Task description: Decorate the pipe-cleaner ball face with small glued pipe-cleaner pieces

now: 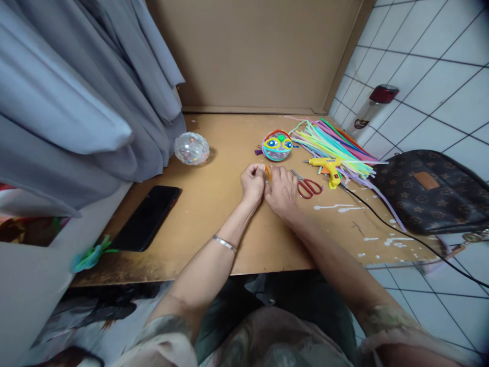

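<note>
The counter (214, 219) spreads before me, with a dark patterned bag (439, 196) at its right end. The bundle of coloured strips (336, 145) lies loosely fanned at the far right, and my black phone (147, 219) lies flat on the left. My left hand (252, 183) is curled closed near the middle, seemingly gripping an orange strip (268, 174) at its fingertips. My right hand (281, 188) sits just beside it, fingers bent towards the same strip; I cannot tell whether they pinch it or merely rest against it. To my right, the yellow glue gun (328, 165) lies partly over the bundle, nozzle pointing left.

Of the two balls, the decorated ball (277, 146) beyond my hands looks well advanced, with coloured bands, two eyes and a green spot; the clear ball (191, 149), far left, shows no such bands, so I judge that one undone. The red-handled scissors (308, 187) lie just right of my hand.

Smallest is the orange strip, between my hands and apart from both balls. Its visible length runs away from me, the far end leaning slightly left; my fingers hide the rest.
</note>
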`<state>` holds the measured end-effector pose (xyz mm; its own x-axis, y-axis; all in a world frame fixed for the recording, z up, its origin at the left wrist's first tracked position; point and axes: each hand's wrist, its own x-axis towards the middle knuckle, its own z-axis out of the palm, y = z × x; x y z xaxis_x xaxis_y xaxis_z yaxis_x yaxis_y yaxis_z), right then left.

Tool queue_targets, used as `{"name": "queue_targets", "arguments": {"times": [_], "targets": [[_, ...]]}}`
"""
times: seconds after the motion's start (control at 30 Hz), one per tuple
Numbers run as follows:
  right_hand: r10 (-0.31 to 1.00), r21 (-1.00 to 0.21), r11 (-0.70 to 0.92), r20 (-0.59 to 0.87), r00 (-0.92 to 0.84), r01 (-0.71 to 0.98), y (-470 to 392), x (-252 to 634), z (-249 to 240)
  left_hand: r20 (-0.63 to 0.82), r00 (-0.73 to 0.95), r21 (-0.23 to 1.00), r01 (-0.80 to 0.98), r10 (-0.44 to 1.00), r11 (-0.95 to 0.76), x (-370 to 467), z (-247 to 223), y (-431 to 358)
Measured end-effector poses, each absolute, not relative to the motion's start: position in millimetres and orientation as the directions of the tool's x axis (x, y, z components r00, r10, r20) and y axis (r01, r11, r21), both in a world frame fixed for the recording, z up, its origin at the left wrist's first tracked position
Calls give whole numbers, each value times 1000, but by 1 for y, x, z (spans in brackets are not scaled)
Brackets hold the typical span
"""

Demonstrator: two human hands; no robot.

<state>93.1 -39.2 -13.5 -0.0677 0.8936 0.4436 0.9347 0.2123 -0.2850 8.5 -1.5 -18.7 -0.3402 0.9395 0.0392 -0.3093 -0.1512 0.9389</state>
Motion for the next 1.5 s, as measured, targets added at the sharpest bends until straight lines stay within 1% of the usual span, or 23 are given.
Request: {"name": "queue_targets", "arguments": {"times": [0.07, 0.1, 0.17, 0.23, 0.33, 0.4, 0.47, 0.57, 0.7, 0.8, 0.9, 1.07, 1.17, 1.3, 1.4, 1.5], "targets": [[901, -227, 193, 426, -81, 954, -41, 96, -9, 117, -385, 960, -192, 916, -203, 5, -19, -1], [898, -219, 198, 432, -87, 955, -40, 97, -9, 155, -393, 964, -140, 906, -226, 3, -19, -1], [885, -247, 232, 456, -98, 941, -35, 101, -12, 207, -384, 965, -69, 900, -252, 1, -18, -1], [869, -321, 292, 483, -109, 901, -29, 105, -16, 215, -344, 966, -64, 914, -251, 2, -17, -2], [856, -444, 333, 512, -69, 832, -22, 109, -21, 126, -282, 967, -179, 951, -181, 6, -17, -3], [861, -474, 299, 508, -20, 828, -22, 110, -20, 28, -249, 949, -299, 968, -104, 9, -17, -4], [865, -455, 262, 501, 2, 851, -27, 108, -15, -63, -206, 909, -417, 977, -29, 10, -16, -4], [864, -415, 254, 503, -13, 874, -36, 102, -7, -164, -139, 829, -556, 977, 60, 10, -13, -5], [873, -409, 270, 485, -43, 871, -41, 98, -4, -276, -99, 752, -642, 956, 151, 8, -10, -5], [886, -415, 250, 463, -34, 875, -39, 100, -5, -303, -67, 739, -646, 951, 190, 8, -10, -6], [894, -423, 236, 447, -25, 875, -35, 106, -6, -300, -67, 749, -634, 952, 191, 10, -10, -8], [888, -443, 292, 456, -67, 848, -29, 117, -6, -340, -88, 735, -646, 936, 206, 13, -3, -13], [883, -497, 342, 459, -93, 797, -24, 125, -7, -344, -81, 746, -629, 935, 220, 13, 2, -16], [884, -601, 374, 461, -76, 706, -16, 133, -10, -329, -19, 772, -581, 944, 258, 9, 4, -16], [888, -674, 396, 453, -74, 623, -11, 138, -12, -314, 13, 805, -527, 949, 273, 5, 4, -12], [901, -744, 403, 424, -90, 533, -7, 141, -13, -281, 8, 850, -463, 960, 252, -3, 5, -8]]}}
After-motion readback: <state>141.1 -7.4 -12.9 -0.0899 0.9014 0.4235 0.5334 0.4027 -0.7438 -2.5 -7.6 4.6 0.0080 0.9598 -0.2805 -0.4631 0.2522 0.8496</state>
